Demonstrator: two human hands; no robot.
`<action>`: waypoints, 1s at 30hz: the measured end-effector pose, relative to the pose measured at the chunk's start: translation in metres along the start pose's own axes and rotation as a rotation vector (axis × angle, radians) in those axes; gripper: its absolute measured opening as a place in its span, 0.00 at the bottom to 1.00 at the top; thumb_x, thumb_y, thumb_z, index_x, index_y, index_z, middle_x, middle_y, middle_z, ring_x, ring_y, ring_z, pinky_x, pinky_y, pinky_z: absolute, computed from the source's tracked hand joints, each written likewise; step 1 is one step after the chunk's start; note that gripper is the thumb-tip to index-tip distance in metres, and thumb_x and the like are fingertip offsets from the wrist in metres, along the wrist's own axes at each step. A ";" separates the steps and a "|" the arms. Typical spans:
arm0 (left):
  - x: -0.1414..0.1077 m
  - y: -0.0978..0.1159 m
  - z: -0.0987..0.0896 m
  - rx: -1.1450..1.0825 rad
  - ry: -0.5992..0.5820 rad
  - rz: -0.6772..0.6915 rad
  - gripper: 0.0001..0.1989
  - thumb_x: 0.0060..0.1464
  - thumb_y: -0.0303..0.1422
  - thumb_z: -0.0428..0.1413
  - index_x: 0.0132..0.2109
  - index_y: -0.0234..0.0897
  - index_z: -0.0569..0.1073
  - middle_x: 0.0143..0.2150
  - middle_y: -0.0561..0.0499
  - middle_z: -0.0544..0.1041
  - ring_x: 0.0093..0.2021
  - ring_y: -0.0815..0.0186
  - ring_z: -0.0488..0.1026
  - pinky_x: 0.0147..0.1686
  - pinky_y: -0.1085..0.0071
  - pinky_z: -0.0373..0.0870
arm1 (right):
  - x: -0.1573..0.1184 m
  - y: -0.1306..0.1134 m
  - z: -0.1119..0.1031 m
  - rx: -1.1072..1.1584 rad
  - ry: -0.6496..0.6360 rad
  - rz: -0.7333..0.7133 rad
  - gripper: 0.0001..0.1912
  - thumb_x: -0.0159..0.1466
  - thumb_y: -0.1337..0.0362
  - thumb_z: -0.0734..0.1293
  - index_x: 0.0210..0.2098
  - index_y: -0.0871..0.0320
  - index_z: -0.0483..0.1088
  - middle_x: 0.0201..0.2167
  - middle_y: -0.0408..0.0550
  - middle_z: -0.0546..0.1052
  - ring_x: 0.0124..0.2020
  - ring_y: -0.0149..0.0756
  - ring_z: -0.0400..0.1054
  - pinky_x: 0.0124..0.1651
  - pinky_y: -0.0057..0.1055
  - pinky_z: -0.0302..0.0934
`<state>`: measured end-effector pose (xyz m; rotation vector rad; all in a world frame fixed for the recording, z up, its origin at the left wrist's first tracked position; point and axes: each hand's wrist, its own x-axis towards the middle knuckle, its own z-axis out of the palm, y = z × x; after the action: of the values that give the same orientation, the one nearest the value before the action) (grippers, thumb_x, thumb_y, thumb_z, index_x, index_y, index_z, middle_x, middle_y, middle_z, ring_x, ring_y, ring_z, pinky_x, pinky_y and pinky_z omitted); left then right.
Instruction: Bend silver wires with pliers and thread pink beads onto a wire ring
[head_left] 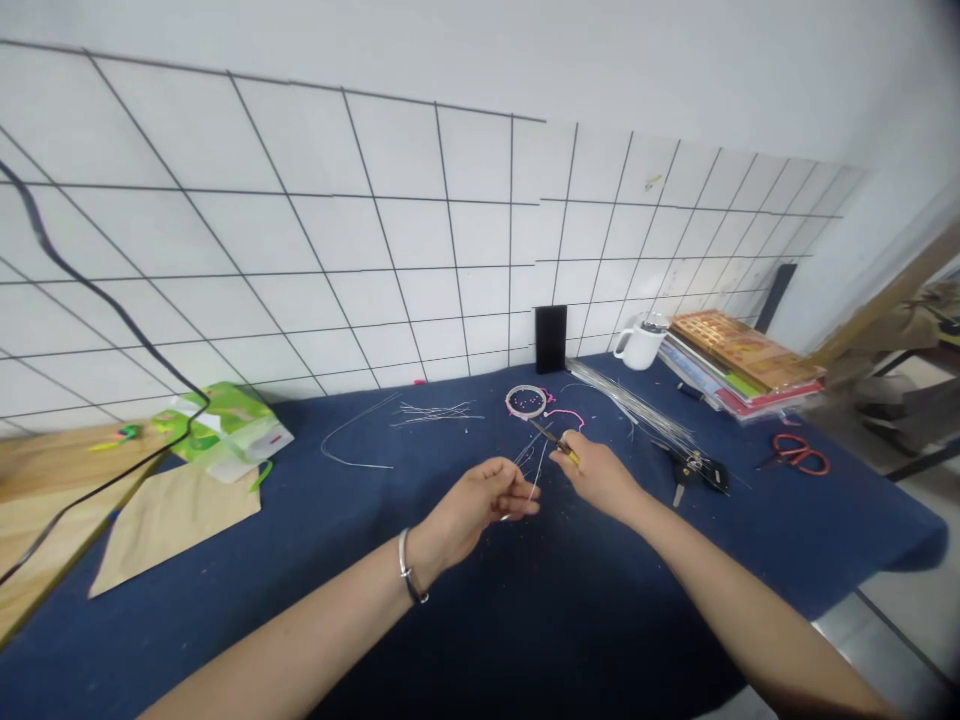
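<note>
Head view: a thin wire is at the middle of the workspace, above a dark blue cloth, in the left hand; it runs up from the fingers toward the right hand. Left fingers are bent, thumb against forefinger, with the wire held at the fingertips; the exact contact is too fine to resolve. Right fingers are curled closed around a yellow-handled tool, its dark tip directed left and far; whether that tip touches the wire cannot be told. A silver bracelet circles the left wrist. Just beyond the tool tip lies a pale ring with small pink beads within its outline; a pink cord trails to its right. Left of the ring: a loose group of short wires, then one long bent wire. Right of the ring: a bundle of straight wires slanting toward the near right, a black key-like item near its lower end, and red-handled scissors farther right. Along the far edge: a black block upright against the tiled wall, a white mug, and a stack of books. Far left: a green bag beside a tan sheet; a black cable hangs across that side.
</note>
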<state>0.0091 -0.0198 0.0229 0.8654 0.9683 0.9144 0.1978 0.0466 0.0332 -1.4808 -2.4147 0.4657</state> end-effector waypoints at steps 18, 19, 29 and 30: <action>-0.002 -0.028 -0.035 0.865 0.274 0.249 0.13 0.58 0.35 0.40 0.30 0.37 0.63 0.25 0.54 0.63 0.25 0.70 0.60 0.26 0.75 0.56 | 0.008 0.038 0.039 0.851 0.057 0.214 0.14 0.58 0.50 0.59 0.30 0.56 0.59 0.19 0.37 0.61 0.19 0.29 0.56 0.22 0.25 0.51; 0.002 -0.024 -0.049 1.068 0.341 0.261 0.13 0.59 0.34 0.39 0.31 0.38 0.64 0.26 0.54 0.66 0.26 0.70 0.62 0.27 0.75 0.56 | 0.011 0.044 0.037 1.004 0.098 0.271 0.15 0.59 0.49 0.58 0.32 0.55 0.59 0.20 0.37 0.62 0.18 0.28 0.55 0.21 0.25 0.51; 0.059 0.021 -0.151 1.555 0.642 0.267 0.11 0.57 0.33 0.45 0.41 0.36 0.70 0.42 0.42 0.71 0.44 0.57 0.65 0.44 0.62 0.53 | 0.012 0.048 0.032 1.327 0.125 0.276 0.15 0.56 0.52 0.64 0.35 0.56 0.63 0.25 0.41 0.67 0.22 0.28 0.61 0.23 0.25 0.55; 0.060 0.022 -0.153 1.571 0.652 0.282 0.11 0.56 0.32 0.46 0.42 0.35 0.70 0.45 0.41 0.70 0.47 0.56 0.63 0.46 0.60 0.51 | 0.011 0.047 0.033 1.329 0.125 0.266 0.14 0.57 0.52 0.64 0.35 0.56 0.63 0.25 0.41 0.67 0.22 0.28 0.61 0.23 0.25 0.55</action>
<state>-0.1207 0.0721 -0.0233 2.1011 2.2456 0.5148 0.2181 0.0725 -0.0149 -1.0547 -1.1845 1.5443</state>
